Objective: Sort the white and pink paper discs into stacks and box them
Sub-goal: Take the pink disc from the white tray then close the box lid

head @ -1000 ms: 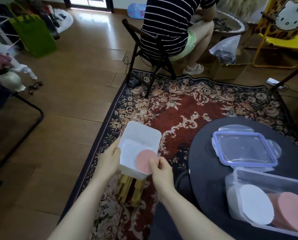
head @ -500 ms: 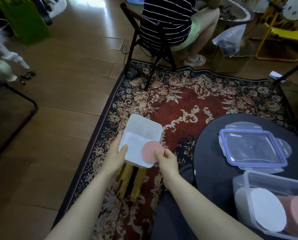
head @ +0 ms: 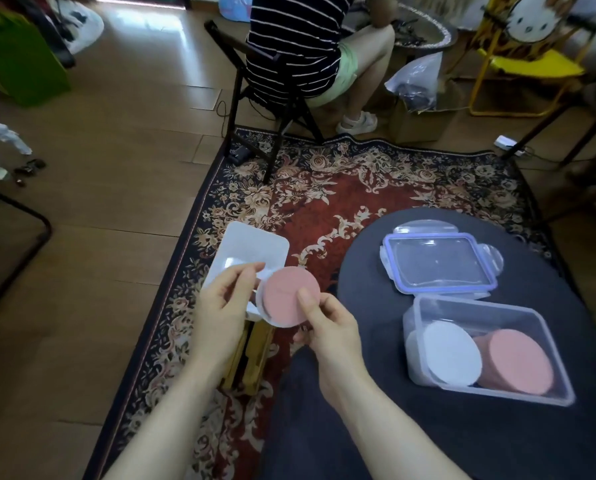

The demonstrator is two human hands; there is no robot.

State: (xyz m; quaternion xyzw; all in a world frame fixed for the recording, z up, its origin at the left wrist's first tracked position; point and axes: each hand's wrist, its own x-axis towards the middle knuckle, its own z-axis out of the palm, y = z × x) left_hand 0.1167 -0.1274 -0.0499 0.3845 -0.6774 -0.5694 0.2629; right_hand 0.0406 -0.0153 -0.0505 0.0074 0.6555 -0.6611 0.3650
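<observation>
Discs over white tray (head: 255, 247), above patterned rug (head: 324, 202).
Right hand (head: 327, 327) pinches pink disc (head: 291, 294); left hand (head: 225, 303) fingers loosely curled, grasp unclear. Clear box (head: 531, 341) and lid (head: 438, 263) lie rightward.

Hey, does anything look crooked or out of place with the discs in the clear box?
Slightly. In the clear box the white stack and pink stack lean tilted on edge, not lying flat. The lid lies off, beside the box. Nothing is spilled or damaged.
</observation>
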